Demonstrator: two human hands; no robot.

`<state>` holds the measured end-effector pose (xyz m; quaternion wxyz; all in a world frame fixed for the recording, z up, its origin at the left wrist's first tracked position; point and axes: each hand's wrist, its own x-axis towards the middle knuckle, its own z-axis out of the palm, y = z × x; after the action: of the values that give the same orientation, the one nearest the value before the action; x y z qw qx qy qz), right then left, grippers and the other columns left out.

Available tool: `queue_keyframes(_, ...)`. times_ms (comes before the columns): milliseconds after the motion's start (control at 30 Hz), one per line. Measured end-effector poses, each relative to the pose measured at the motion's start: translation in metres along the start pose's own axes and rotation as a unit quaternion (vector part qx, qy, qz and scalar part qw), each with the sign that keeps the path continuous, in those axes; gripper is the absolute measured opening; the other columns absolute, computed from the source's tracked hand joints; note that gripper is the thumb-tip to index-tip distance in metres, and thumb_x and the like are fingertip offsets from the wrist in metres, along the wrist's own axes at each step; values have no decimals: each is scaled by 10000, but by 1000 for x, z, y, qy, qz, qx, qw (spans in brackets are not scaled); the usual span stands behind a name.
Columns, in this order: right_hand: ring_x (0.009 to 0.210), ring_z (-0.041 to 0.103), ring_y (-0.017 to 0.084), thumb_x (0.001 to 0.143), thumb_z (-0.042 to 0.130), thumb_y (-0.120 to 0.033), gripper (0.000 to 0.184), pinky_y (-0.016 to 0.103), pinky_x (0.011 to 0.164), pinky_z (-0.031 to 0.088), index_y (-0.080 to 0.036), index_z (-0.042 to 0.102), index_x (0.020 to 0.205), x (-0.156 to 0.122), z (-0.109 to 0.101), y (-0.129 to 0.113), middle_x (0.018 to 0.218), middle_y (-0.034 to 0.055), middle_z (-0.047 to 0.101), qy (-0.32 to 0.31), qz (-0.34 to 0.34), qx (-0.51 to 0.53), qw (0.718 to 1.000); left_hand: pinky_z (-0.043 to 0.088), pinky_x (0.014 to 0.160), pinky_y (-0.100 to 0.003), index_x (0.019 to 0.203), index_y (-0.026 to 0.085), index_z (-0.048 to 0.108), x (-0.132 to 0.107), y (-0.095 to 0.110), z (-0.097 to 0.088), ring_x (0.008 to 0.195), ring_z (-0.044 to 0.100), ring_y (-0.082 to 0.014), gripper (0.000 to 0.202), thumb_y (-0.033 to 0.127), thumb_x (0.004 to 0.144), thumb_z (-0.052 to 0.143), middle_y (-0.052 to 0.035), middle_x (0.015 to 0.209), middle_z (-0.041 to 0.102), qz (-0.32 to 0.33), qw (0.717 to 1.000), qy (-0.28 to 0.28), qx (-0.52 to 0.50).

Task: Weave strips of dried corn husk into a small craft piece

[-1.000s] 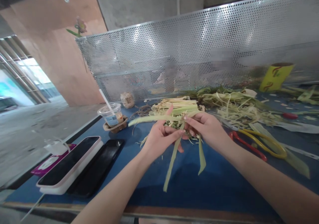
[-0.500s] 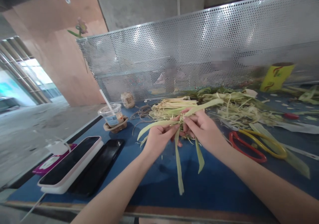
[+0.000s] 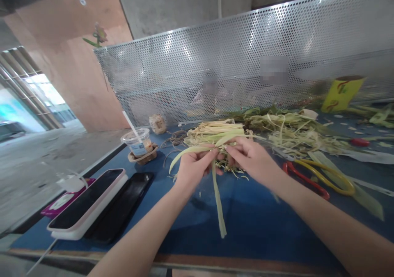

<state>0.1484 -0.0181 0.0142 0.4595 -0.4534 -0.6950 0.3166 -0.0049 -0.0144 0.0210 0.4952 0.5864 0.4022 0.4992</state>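
Observation:
Pale green strips that look like corn husk meet between my two hands. My left hand (image 3: 196, 165) is closed, thumb and fingers pinching the strips near their crossing. One strip (image 3: 184, 151) curves out to the left over that hand, and another long strip (image 3: 218, 201) hangs down toward the table's front. My right hand (image 3: 253, 157) is curled close beside it, thumb and fingertips at the crossing on a husk strip (image 3: 229, 136). The fingers partly hide the crossing. Behind them lies a bundle of cut husk strips (image 3: 215, 128), with small scraps under my hands.
Red-and-yellow-handled scissors (image 3: 326, 176) lie right of my right forearm. A heap of loose husks (image 3: 286, 129) and a yellow tube (image 3: 343, 93) are at the back right. On the left are a drink cup (image 3: 140, 143), phone (image 3: 88, 203) and black phone-like slab (image 3: 120, 207).
My right hand has shifted slightly down and right. The strip that hung below it no longer hangs there, and the strip above my hands lies lower and more to the left.

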Motion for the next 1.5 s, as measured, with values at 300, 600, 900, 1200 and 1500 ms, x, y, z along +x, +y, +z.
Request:
queue_keyframes(300, 728, 572, 148, 804, 445, -159, 321, 230, 505, 394, -270, 500, 1100, -11, -1, 6, 1096, 95, 522, 55, -258, -364, 893, 263, 374, -174, 781, 126, 679, 7, -3, -10, 463, 571, -101, 266, 340, 625, 703, -65, 692, 689, -65, 995, 9, -72)
queue_keyframes(600, 695, 609, 162, 776, 516, -308, 150, 254, 574, 413, -249, 583, 897, -14, 11, 1, 802, 5, 670, 87, -275, -356, 889, 318, 415, -173, 752, 128, 683, 3, -2, -5, 461, 500, -66, 260, 337, 601, 720, -24, 598, 632, -53, 994, 11, -94)
queue_keyframes(900, 661, 582, 145, 821, 471, -190, 189, 257, 566, 375, -282, 633, 853, -15, 9, 5, 811, 8, 673, 107, -444, -471, 755, 331, 410, -163, 745, 122, 679, -1, -1, -2, 426, 422, -32, 248, 333, 617, 711, 15, 550, 579, -50, 993, 6, -110)
queue_keyframes(1200, 721, 579, 129, 811, 511, -242, 140, 241, 617, 452, -251, 649, 789, -17, 12, 7, 842, 27, 614, 116, -291, -239, 919, 291, 368, -158, 728, 117, 677, -1, -4, -3, 419, 489, -49, 242, 330, 617, 710, -22, 601, 642, -34, 994, 18, -104)
queue_keyframes(1500, 302, 395, 88, 761, 560, -401, 224, 202, 309, 323, -184, 588, 806, -11, 12, 2, 372, -62, 454, 74, 22, 126, 989, 311, 376, -175, 837, 135, 679, 0, -9, -2, 550, 637, -155, 240, 306, 669, 673, -61, 715, 698, 12, 999, 30, -36)
